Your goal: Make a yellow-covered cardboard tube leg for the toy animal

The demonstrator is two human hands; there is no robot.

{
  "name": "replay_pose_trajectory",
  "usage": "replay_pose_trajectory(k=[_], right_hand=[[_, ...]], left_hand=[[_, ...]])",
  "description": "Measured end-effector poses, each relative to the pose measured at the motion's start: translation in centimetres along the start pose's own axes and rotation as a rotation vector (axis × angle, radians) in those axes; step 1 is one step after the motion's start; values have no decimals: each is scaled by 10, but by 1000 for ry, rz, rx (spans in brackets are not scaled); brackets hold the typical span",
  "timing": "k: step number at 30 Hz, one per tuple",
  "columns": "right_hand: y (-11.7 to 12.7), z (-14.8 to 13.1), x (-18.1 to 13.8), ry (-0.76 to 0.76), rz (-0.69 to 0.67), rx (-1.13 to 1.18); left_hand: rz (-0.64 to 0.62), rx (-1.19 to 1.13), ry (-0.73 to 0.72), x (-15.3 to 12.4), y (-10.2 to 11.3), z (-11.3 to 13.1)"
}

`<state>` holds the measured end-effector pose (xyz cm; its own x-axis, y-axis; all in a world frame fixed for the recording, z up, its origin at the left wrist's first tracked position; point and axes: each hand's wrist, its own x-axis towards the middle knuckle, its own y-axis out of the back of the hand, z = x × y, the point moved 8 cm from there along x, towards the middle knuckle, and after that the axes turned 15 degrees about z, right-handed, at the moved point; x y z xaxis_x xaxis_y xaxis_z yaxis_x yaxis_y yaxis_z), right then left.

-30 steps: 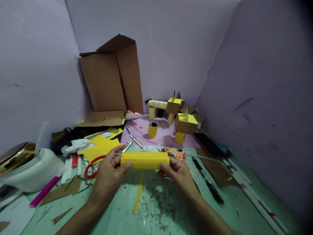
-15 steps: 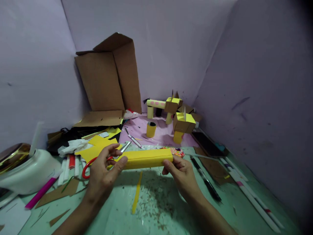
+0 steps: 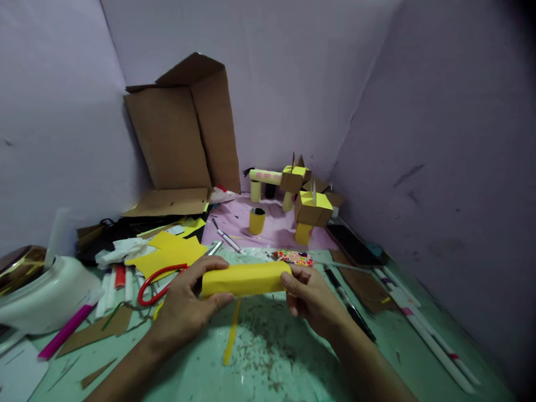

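I hold a yellow paper-covered roll [image 3: 245, 278] level above the green table [image 3: 268, 357], one hand at each end. My left hand [image 3: 186, 304] wraps its fingers round the roll's left end, thumb under, fingers on top. My right hand [image 3: 312, 298] pinches the right end between thumb and fingers. A thin yellow paper strip [image 3: 231, 332] lies on the table just under the roll. Red-handled scissors [image 3: 161, 279] lie behind my left hand, on yellow paper scraps [image 3: 167, 251].
Brown cardboard sheets [image 3: 184, 134] lean in the far corner. Small yellow and cardboard figures [image 3: 307, 209] and a yellow tube [image 3: 257, 221] stand on a pink sheet. A white dispenser [image 3: 46, 293] and a pink marker [image 3: 62, 335] sit at left; a black pen [image 3: 349, 304] and white sticks [image 3: 422, 329] lie at right.
The roll has been turned in my hands and brought slightly nearer. My left fingers, loosened half a second ago, now close round its left end.
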<state>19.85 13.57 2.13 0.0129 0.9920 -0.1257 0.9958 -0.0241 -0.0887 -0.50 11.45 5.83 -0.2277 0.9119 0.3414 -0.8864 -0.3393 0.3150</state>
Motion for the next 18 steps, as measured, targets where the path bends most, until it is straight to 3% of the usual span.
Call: replay_pose_trajectory(k=[4, 12, 16, 18], right_hand=[[2, -1, 2, 28, 26, -24], [-7, -10, -7, 152, -20, -91], [-8, -13, -9, 245, -3, -122], [-7, -12, -8, 249, 12, -143]], left_hand=[[-36, -2, -245, -5, -2, 17], [-229, 167, -22, -4, -10, 3], [-404, 91, 21, -14, -28, 8], [-418, 61, 20, -16, -32, 12]])
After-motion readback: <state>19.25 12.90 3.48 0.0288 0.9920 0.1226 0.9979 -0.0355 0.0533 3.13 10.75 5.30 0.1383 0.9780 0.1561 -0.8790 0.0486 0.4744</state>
